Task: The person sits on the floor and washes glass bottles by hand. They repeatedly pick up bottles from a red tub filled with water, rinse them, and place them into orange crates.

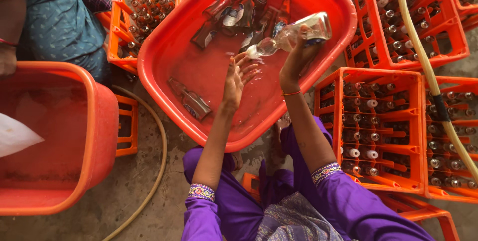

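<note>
At frame centre the left hand [238, 74] hangs with fingers spread and empty over the red tub [164, 47]. Just to its upper right, the right hand [295, 58] grips a clear bottle [291, 34], long axis tilted, neck pointing lower left toward the left fingertips. Bottle-filled crates [373, 126] crowd the right edge.

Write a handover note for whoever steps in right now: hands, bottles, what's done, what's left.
Right hand grips a clear glass bottle, tilted neck-down over the red tub.
Left hand is open, empty, fingers spread just under the bottle's mouth.
Several brown bottles lie in the tub's water; one more lies near its left side.
Crate at right is packed with bottles.
Left: bottles remain in the tub.
</note>
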